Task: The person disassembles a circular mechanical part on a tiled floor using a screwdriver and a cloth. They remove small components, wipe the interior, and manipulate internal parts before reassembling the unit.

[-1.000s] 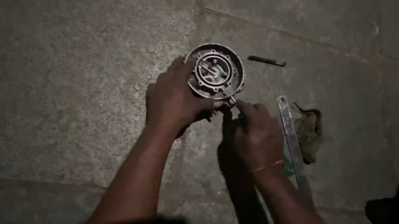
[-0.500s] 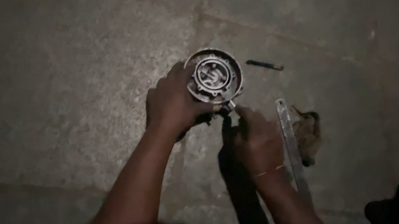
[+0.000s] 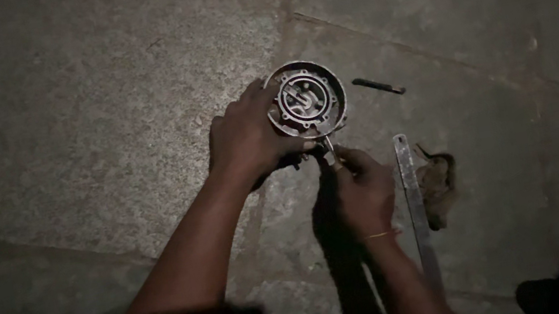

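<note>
Head view: left hand (image 3: 247, 140) grips a round metal housing (image 3: 306, 99) (ribbed inside), right hand (image 3: 363, 188) pinches a thin pin (image 3: 329, 147).

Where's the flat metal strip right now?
In the head view, the flat metal strip lies on the stone floor, just right of the right hand and left of a crumpled rag.

Bare floor (image 3: 61, 102) leftward — ruler (image 3: 415, 210), rag (image 3: 438, 188) rightward
</note>
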`<state>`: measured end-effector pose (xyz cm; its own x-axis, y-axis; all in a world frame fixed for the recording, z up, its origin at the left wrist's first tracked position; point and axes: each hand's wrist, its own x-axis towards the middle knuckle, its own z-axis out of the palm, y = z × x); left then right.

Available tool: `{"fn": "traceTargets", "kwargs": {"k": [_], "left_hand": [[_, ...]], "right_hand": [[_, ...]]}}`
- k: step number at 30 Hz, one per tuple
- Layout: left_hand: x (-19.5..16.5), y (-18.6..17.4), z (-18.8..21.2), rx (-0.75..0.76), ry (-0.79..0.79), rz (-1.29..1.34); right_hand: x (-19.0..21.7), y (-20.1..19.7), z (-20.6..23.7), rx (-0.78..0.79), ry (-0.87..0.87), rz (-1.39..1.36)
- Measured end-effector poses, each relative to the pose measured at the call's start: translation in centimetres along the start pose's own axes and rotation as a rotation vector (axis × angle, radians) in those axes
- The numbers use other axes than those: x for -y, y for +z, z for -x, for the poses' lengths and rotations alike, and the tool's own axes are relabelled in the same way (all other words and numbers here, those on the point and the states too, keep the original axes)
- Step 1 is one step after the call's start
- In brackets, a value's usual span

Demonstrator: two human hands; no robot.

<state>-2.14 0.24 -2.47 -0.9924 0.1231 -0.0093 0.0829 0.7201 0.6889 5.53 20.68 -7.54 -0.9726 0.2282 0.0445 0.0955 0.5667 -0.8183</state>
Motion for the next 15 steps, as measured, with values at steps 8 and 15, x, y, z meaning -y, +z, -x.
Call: {"fn": "traceTargets", "kwargs": {"k": [8,15], "left_hand": [[-0.8,-0.5,-0.1,0.041,-0.044,0.002],[-0.4,-0.4,-0.2,0.076,-0.064,0.003]], "right_hand": [[0.7,-2.6,-0.6,0.000,-0.500,0.404],[-0.2,-2.1,-2.9,0.222,0.276,-0.158]]}}
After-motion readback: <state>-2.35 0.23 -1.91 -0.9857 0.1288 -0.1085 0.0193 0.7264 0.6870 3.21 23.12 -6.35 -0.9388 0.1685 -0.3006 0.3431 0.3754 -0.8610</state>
